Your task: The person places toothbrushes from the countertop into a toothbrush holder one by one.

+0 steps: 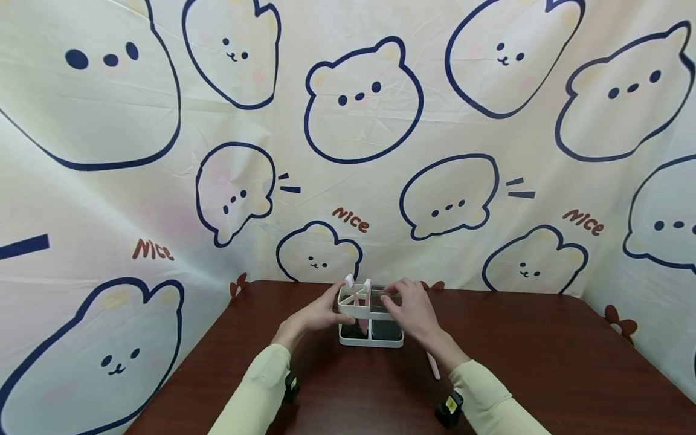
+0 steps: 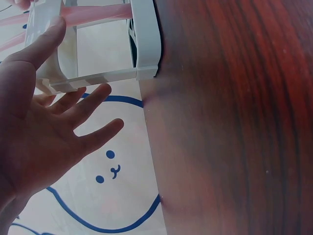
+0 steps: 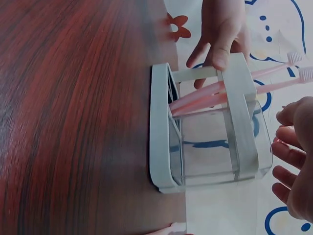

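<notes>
Head view: white rack (image 1: 371,329) sits at table (image 1: 544,362) far edge, 12 o'clock. Left hand (image 1: 318,314), fingers straight, touches its left rim; right hand (image 1: 414,309), loosely curled, rests on top. Two pink toothbrushes (image 1: 356,296) stand inside; another pink item (image 1: 434,365) is half hidden behind right wrist.

The only readable word is "NICE", printed in brown capital letters on the cartoon-bear backdrop cloth (image 1: 348,181) behind the table. In the head view it appears three times: once at the left above a large bear outline, once near the middle just above the small bear behind the holder, and once at the right beside another bear outline. No label, brand, number or sign can be read on anything else in the head view or in either wrist view.
</notes>
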A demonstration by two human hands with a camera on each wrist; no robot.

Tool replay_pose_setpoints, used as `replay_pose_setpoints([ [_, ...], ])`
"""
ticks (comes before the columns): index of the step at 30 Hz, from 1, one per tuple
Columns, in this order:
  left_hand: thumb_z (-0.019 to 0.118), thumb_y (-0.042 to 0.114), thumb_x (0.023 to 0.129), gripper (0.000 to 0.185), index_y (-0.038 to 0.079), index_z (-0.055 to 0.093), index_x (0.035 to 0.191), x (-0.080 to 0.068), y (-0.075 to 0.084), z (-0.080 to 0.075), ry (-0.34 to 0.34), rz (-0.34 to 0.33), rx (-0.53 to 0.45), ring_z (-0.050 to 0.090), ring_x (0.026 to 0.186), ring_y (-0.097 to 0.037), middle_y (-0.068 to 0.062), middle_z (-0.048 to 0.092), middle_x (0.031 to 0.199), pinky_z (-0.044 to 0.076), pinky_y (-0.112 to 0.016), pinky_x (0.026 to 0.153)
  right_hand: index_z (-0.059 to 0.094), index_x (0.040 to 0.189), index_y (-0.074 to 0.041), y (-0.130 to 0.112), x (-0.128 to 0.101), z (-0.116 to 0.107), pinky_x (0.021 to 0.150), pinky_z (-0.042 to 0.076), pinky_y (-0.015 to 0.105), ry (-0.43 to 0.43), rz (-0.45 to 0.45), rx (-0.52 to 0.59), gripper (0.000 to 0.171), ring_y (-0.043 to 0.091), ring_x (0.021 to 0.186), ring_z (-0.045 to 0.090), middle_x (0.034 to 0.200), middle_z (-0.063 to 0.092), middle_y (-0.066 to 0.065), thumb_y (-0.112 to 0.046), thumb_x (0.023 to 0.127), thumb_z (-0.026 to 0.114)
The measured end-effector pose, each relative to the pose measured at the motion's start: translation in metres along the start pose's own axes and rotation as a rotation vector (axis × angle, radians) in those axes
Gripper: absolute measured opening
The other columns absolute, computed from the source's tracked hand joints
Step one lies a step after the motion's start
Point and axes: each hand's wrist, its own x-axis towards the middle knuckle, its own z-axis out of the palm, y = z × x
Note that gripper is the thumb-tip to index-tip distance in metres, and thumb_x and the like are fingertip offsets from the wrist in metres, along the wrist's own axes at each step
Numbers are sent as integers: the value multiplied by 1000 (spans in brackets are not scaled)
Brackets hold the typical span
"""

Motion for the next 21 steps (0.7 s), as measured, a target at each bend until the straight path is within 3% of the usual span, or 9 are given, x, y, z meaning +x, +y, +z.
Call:
replay_pose_setpoints([
  [10,80,25,85,93,23,20,156,-1,-1,1,9,-11,-8,44,127,-31,-13,38,148,28,-62,115,75,100,-12,7,-5,-8,81,46,37,-20,18,110,16,20,92,52,102,67,5,-24,91,71],
  [16,79,24,85,92,24,21,156,-1,-1,2,12,-12,-4,46,125,-30,-13,40,146,30,-60,114,73,103,-9,18,-8,-11,79,48,35,-27,2,97,18,23,91,56,98,67,4,-22,91,71],
  [21,79,23,85,92,23,20,156,-1,0,1,10,-5,-4,46,125,-30,-13,40,146,30,-60,114,72,101,-10,27,-9,-15,82,48,40,16,-3,100,14,25,97,56,100,66,6,-20,91,71],
])
